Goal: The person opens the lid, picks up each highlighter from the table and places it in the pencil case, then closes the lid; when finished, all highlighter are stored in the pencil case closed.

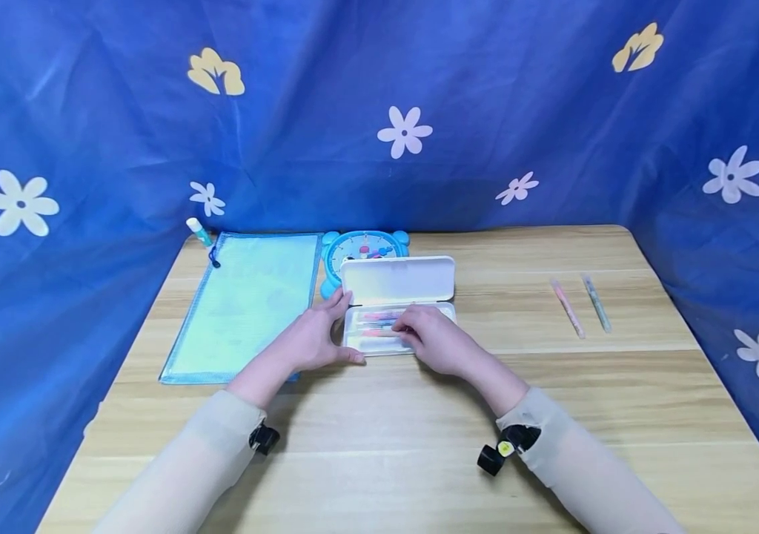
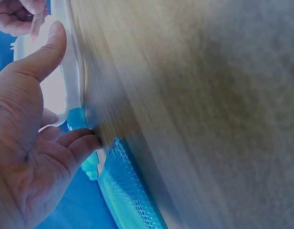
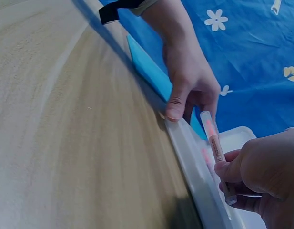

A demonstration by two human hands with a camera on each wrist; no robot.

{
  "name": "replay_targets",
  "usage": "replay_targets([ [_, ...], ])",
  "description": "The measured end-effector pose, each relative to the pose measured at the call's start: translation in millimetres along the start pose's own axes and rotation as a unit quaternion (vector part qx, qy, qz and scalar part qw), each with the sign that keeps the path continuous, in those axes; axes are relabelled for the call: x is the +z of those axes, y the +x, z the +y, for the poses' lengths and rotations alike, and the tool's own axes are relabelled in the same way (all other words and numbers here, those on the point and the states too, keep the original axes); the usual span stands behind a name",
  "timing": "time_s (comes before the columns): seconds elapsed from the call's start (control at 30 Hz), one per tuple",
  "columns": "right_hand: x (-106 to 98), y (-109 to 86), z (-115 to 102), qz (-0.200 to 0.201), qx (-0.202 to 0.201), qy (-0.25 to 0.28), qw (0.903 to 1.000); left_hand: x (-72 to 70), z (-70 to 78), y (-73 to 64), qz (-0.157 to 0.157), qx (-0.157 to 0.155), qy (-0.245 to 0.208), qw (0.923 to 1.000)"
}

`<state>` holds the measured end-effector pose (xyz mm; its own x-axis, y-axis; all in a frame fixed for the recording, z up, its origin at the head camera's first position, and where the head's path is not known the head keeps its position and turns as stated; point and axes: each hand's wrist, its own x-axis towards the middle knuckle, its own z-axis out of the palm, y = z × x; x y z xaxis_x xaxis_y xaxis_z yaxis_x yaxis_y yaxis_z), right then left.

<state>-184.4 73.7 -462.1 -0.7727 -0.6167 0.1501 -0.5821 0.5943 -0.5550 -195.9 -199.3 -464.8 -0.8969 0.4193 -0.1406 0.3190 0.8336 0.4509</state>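
A white pencil case (image 1: 398, 282) stands with its lid raised, several coloured pens (image 1: 378, 317) lying inside. My left hand (image 1: 316, 334) grips its left end, thumb at the front edge and fingers toward the lid's hinge. In the right wrist view, the left thumb (image 3: 175, 109) presses on the case's corner. My right hand (image 1: 436, 337) is over the case's right half, pinching a peach-coloured marker pen (image 3: 216, 148) with a clear cap between thumb and fingers. The pen is tilted above the case in that view.
Behind the case is a blue toy clock (image 1: 336, 256). A light-blue mesh zip folder (image 1: 246, 304) lies to the left, a glue stick (image 1: 199, 231) at its far corner. Pink (image 1: 568, 308) and green (image 1: 597, 302) pens lie on the wooden table (image 1: 386, 460) at right. A blue curtain (image 1: 313, 111) hangs behind.
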Motion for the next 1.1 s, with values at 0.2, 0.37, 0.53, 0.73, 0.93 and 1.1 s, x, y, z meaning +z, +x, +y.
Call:
replay_targets([
  [0.2, 6.7, 2.1, -1.9, -0.022, -0.016, -0.021, 0.9994, -0.8, 2.8, 0.3, 0.002, 0.007, -0.005, 1.0],
  [0.37, 8.6, 2.2, -1.5, -0.031, -0.013, -0.031, 0.999, -0.4, 2.8, 1.4, -0.002, 0.007, -0.003, 1.0],
  [0.53, 8.4, 2.7, -1.8, -0.047, -0.018, -0.039, 0.9979, -0.2, 2.0, 0.9, 0.001, 0.008, -0.001, 1.0],
  [0.73, 7.5, 2.3, -2.4, -0.053, -0.017, -0.044, 0.9975, 0.0, 2.5, 0.4, 0.008, 0.015, -0.005, 0.9998],
  [0.93, 5.2, 1.1, -1.2, -0.048, -0.011, -0.038, 0.9981, -0.3, 2.0, 0.1, 0.01, 0.012, -0.005, 0.9999],
  [1.1, -3.4, -2.0, 0.8, -0.019, -0.019, -0.012, 0.9996, -0.1, 0.7, -0.1, 0.008, 0.005, -0.006, 0.9999],
])
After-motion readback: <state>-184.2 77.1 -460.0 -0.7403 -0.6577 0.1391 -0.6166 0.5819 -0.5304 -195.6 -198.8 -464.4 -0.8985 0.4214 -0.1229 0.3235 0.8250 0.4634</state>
